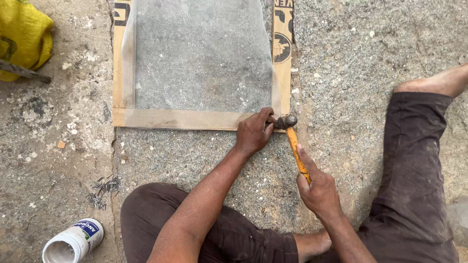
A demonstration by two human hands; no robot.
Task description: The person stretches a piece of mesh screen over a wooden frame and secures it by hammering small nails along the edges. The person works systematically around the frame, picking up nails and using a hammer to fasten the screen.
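Note:
A wooden frame covered with fine grey mesh lies flat on the stone floor. My left hand rests on the frame's near right corner, fingers pinched together against the wood; whatever it pinches is too small to see. My right hand grips the orange handle of a hammer. The hammer's metal head sits right beside my left fingertips at the frame's corner.
A heap of small nails lies on the floor at the left, near a white plastic jar on its side. A yellow sack sits at the top left. My legs in dark trousers flank the spot.

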